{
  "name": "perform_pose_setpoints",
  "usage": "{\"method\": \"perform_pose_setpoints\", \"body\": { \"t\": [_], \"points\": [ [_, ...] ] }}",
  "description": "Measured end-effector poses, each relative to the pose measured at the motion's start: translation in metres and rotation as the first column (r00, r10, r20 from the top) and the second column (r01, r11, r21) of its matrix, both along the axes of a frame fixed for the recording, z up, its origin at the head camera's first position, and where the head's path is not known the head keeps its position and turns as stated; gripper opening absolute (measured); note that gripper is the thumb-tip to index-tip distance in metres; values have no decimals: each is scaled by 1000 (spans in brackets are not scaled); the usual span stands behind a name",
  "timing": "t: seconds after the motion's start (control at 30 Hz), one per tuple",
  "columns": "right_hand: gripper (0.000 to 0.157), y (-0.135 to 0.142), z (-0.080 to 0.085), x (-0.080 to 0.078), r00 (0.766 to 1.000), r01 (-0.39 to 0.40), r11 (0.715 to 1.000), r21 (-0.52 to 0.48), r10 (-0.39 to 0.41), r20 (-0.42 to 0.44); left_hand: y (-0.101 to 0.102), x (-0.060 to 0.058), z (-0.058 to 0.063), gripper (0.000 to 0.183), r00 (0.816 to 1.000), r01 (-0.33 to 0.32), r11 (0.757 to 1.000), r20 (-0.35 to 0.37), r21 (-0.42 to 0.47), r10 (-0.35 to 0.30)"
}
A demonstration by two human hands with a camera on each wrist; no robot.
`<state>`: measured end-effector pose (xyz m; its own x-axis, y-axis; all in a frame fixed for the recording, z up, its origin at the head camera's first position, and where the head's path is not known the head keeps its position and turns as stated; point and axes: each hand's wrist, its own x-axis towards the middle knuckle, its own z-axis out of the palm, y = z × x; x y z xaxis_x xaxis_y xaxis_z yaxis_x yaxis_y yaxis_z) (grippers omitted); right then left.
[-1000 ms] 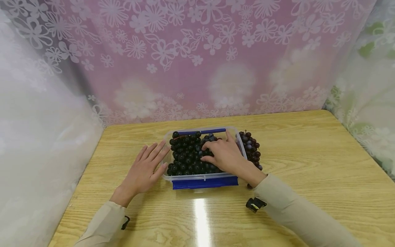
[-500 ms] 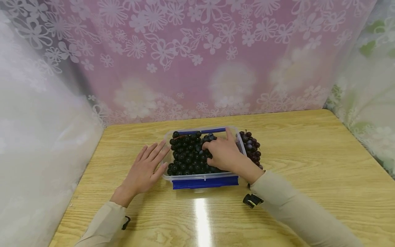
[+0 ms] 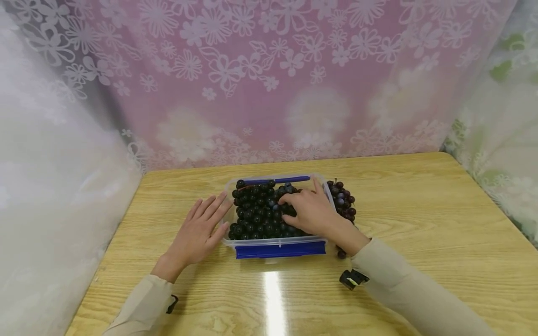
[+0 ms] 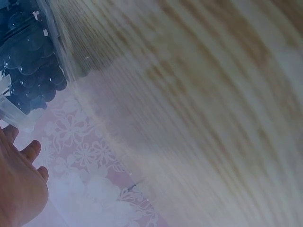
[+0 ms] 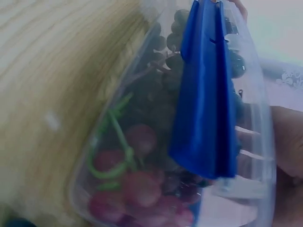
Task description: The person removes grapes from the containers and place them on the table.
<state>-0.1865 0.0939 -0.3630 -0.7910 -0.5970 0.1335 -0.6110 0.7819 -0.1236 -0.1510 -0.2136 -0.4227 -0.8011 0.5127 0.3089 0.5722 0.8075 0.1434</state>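
Observation:
In the head view, a clear plastic box [image 3: 252, 242] with blue clasps stands on the table, filled with black grapes [image 3: 254, 214]. My left hand [image 3: 197, 235] lies with spread, straight fingers at the box's left rim. Over the right half of the box is my right hand [image 3: 311, 212], thumb and index finger apart among the grapes, another finger reaching toward the far right corner. Through the box wall, the right wrist view shows red grapes [image 5: 142, 189] with a green stem [image 5: 118, 137]. The left wrist view has the left hand [image 4: 21, 184] close to the box corner.
Right of the box, a bunch of dark red grapes [image 3: 342, 198] lies on the wooden table [image 3: 420, 224], partly hidden by the box and right hand. A pink flowered curtain [image 3: 252, 116] hangs behind the table's far edge. A blue clasp [image 3: 280, 250] hangs down at the front.
My right thumb has drawn in toward the palm, and that hand has shifted slightly right over the grapes. The left hand stays at the rim. The head view has tilted a little.

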Motion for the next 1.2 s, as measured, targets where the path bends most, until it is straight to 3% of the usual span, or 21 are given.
{"method": "perform_pose_setpoints", "body": {
  "t": [0.17, 0.3, 0.7, 0.93, 1.2],
  "points": [
    [45, 1, 7, 4, 999, 13, 994, 110, -18, 39, 0, 0, -1, 55, 1000, 1, 1000, -9, 9, -1],
    [46, 0, 9, 3, 999, -9, 991, 130, 5, 34, 0, 0, -1, 55, 1000, 3, 1000, -11, 12, -2],
    [36, 6, -5, -10, 989, -128, 991, 43, 131, -74, 1, 1, -3, 54, 1000, -3, 1000, 3, 12, 3],
    [31, 11, -8, -10, 984, -174, 984, -47, 171, -50, 1, 1, -3, 54, 1000, -6, 1000, 9, 11, 5],
    [43, 9, -2, -10, 985, -160, 983, 91, 166, -55, 1, 0, -3, 54, 1000, 1, 1000, -7, 18, -1]
  ]
}}
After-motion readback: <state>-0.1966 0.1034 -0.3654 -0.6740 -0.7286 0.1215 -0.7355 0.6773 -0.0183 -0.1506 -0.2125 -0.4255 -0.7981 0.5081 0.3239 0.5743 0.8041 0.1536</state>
